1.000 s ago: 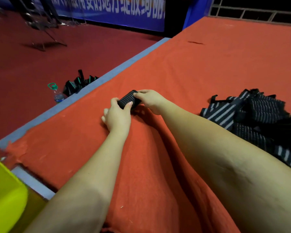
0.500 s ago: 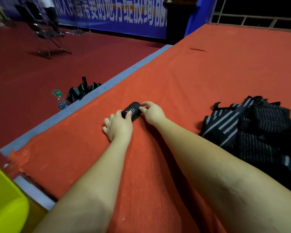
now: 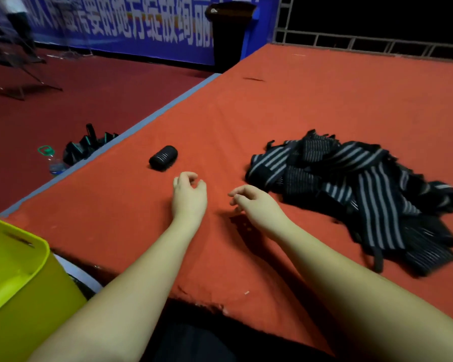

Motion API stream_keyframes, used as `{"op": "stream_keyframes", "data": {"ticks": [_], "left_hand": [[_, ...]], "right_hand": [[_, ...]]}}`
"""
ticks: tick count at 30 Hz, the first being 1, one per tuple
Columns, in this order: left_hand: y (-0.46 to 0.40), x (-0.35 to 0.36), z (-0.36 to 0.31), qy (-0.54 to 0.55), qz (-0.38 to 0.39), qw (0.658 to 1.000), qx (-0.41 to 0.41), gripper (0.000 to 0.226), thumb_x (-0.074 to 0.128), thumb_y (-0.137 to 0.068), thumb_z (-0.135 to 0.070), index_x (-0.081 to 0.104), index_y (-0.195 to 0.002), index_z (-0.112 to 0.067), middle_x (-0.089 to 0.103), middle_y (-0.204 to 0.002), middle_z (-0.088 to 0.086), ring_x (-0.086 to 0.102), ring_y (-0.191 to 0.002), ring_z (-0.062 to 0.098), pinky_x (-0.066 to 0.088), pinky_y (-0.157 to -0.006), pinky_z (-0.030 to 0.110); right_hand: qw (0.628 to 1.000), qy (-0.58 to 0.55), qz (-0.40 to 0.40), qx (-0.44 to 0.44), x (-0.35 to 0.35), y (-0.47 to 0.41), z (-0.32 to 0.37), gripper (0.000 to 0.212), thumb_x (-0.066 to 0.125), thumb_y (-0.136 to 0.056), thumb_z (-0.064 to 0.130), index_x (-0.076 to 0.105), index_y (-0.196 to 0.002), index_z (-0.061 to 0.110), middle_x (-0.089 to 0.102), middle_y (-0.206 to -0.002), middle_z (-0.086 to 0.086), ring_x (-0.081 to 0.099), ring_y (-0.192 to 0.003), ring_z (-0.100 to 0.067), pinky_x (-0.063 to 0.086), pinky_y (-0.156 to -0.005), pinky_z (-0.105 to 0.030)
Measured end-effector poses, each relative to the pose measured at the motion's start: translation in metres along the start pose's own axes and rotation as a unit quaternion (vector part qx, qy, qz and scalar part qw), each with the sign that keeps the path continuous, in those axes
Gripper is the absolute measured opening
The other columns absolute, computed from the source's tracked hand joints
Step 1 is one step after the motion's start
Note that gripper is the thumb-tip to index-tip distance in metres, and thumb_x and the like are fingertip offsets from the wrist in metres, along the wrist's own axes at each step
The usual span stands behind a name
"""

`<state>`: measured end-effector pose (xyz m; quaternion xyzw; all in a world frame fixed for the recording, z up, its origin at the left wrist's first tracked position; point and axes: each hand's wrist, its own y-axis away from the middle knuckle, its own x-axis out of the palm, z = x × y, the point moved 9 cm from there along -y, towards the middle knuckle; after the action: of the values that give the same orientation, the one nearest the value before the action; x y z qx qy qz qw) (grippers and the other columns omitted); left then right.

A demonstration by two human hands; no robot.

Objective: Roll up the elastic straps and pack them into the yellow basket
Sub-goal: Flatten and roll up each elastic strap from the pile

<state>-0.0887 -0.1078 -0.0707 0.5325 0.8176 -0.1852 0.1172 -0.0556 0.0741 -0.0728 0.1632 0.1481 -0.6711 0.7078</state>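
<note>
The rolled strap [image 3: 163,158] has just been let go. A moment ago it was pinched between both hands; now it lies alone on the red cloth [image 3: 311,105], a bit left of the middle of the frame, and nothing is touching it. It looks tight and has not sprung open.

The left hand [image 3: 189,195] has been pulled back toward the bottom of the frame, just below the roll. Its fingers are loosely curled and nothing is held in them. The right hand [image 3: 254,203] is beside it, fingers bent and loose too, with nothing in them.

So one strap seems to be rolled, but it has not been packed yet. The yellow basket [image 3: 19,270] is seen at the lower left corner, well apart from the roll. What is inside it cannot be seen.

A big pile of loose straps [image 3: 356,194] is left on the right side of the frame, near the right hand. Much of the job is likely still to be done.
</note>
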Motion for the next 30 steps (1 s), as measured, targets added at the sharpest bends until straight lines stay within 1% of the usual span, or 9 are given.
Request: {"op": "stream_keyframes", "data": {"ticks": [3,6,10,12,14,17,22,27,30], "left_hand": [[0.047,0.040,-0.031,0.032,0.076,0.996,0.043,0.017,0.057,-0.091,-0.008,0.060,-0.107,-0.010,0.058,-0.110,0.008,0.054,-0.102,0.021,0.029,-0.079,0.017],[0.092,0.085,-0.060,0.050,0.170,0.980,0.086,0.012,0.057,-0.090,-0.007,0.059,-0.097,-0.016,0.062,-0.106,0.006,0.056,-0.101,0.019,0.032,-0.080,0.019],[0.134,0.131,-0.100,0.066,0.258,0.957,0.119,0.011,0.056,-0.090,-0.007,0.062,-0.094,-0.016,0.063,-0.098,-0.002,0.056,-0.096,0.015,0.033,-0.075,0.017],[0.141,0.150,-0.120,0.057,0.284,0.948,0.133,0.010,0.056,-0.090,-0.009,0.061,-0.095,-0.016,0.062,-0.100,-0.003,0.056,-0.098,0.015,0.033,-0.076,0.018],[0.139,0.169,-0.139,0.027,0.299,0.939,0.166,0.013,0.057,-0.089,-0.011,0.061,-0.101,-0.014,0.059,-0.107,0.000,0.055,-0.105,0.018,0.035,-0.083,0.020],[0.124,0.194,-0.154,-0.054,0.300,0.932,0.197,0.025,0.055,-0.091,-0.018,0.058,-0.116,-0.015,0.052,-0.124,0.001,0.047,-0.119,0.021,0.038,-0.097,0.031],[0.094,0.226,-0.166,-0.195,0.284,0.909,0.233,0.055,0.052,-0.096,-0.031,0.036,-0.146,-0.014,0.034,-0.149,0.006,0.030,-0.137,0.027,0.029,-0.112,0.044],[0.070,0.249,-0.162,-0.230,0.286,0.905,0.218,0.067,0.057,-0.094,-0.048,0.032,-0.148,-0.017,0.032,-0.150,0.007,0.027,-0.139,0.029,0.028,-0.112,0.045],[0.058,0.254,-0.163,-0.189,0.291,0.914,0.210,0.056,0.059,-0.093,-0.046,0.044,-0.142,-0.023,0.038,-0.145,0.004,0.029,-0.138,0.027,0.030,-0.111,0.044]], "right_hand": [[0.998,0.053,-0.045,0.006,-0.052,0.049,-0.020,0.020,0.049,-0.097,0.014,0.063,-0.093,0.027,0.066,-0.081,0.010,0.064,-0.062,-0.010,0.052,-0.060,-0.038],[0.989,0.097,-0.108,0.024,-0.104,0.090,-0.044,0.019,0.051,-0.096,0.015,0.065,-0.092,0.028,0.069,-0.083,0.009,0.067,-0.075,-0.029,0.051,-0.063,-0.035],[0.970,0.142,-0.191,0.052,-0.164,0.125,-0.071,0.017,0.053,-0.094,0.021,0.067,-0.095,0.032,0.069,-0.090,0.013,0.065,-0.076,-0.011,0.047,-0.063,-0.019],[0.962,0.147,-0.225,0.051,-0.191,0.130,-0.078,0.018,0.053,-0.094,0.021,0.067,-0.093,0.032,0.067,-0.088,0.015,0.063,-0.072,-0.009,0.045,-0.062,-0.018],[0.954,0.159,-0.250,0.044,-0.216,0.129,-0.081,0.017,0.054,-0.092,0.018,0.065,-0.090,0.031,0.063,-0.085,0.015,0.060,-0.074,-0.008,0.041,-0.069,-0.023],[0.944,0.198,-0.260,0.053,-0.242,0.120,-0.088,0.013,0.056,-0.089,0.016,0.064,-0.095,0.025,0.062,-0.098,0.007,0.058,-0.094,-0.012,0.037,-0.077,-0.023],[0.924,0.246,-0.278,0.092,-0.277,0.101,-0.104,0.023,0.060,-0.089,0.021,0.064,-0.111,0.016,0.056,-0.109,-0.001,0.056,-0.107,-0.021,0.043,-0.092,-0.032],[0.900,0.269,-0.305,0.154,-0.290,0.090,-0.122,0.048,0.063,-0.088,0.037,0.052,-0.132,0.019,0.047,-0.132,-0.006,0.045,-0.124,-0.028,0.041,-0.103,-0.045],[0.894,0.247,-0.321,0.190,-0.294,0.092,-0.136,0.061,0.068,-0.085,0.045,0.047,-0.136,0.019,0.045,-0.133,-0.008,0.049,-0.123,-0.030,0.043,-0.101,-0.044]]}}
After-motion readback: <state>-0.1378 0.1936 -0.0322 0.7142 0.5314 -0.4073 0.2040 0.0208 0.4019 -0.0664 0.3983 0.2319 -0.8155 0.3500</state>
